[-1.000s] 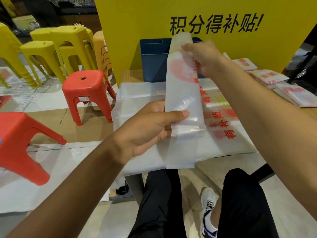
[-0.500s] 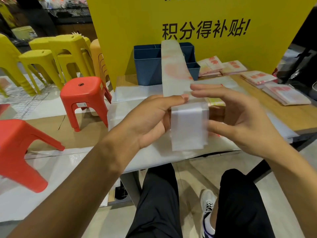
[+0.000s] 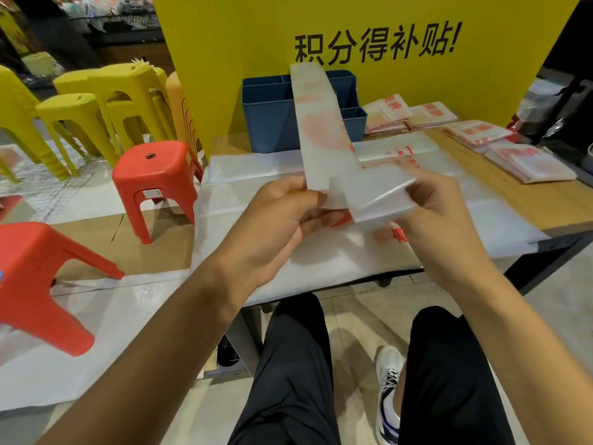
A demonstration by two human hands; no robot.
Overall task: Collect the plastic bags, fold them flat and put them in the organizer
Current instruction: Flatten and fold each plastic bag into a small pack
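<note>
- The long folded plastic bag strip (image 3: 324, 123) is milky translucent white with a pale red blotch of print.
- The compartmented plastic organizer box (image 3: 272, 123) is dark blue.
- The big display board (image 3: 369, 33) is bright yellow with black Chinese characters.
- The stacked folded bags (image 3: 529, 162) are whitish with red lettering.
- The wooden table (image 3: 545, 200) is light tan.
- The nearest plastic stools (image 3: 157, 175) are red; the farther stools (image 3: 96, 101) are yellow.
- The trousers (image 3: 288, 364) are black.
- The laced sneaker (image 3: 390, 380) is white with dark accents.

Organizer (image 3: 269, 123) partly behind bag strip (image 3: 324, 123)
</note>
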